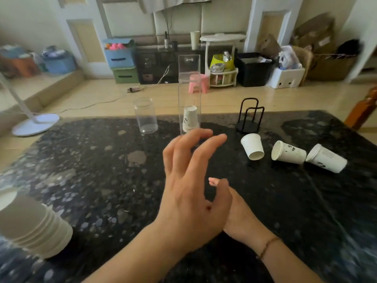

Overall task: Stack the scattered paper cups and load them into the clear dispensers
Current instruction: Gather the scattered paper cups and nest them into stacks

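Right hand (240,213) is largely hidden behind the left hand (189,190); only its thumb tip and wrist show, so its grip cannot be judged. Left hand is empty, fingers spread and loosely bent. A stack of cups (34,225) at far left is blurred and cut off by the edge. Beyond the left fingertips stands the tall clear dispenser (189,82) with cups (190,119) inside; a round clear dispenser (145,115) stands left of it. Three loose cups (253,147) lie toppled to the right on the dark table (102,160), near a black wire rack (250,117).
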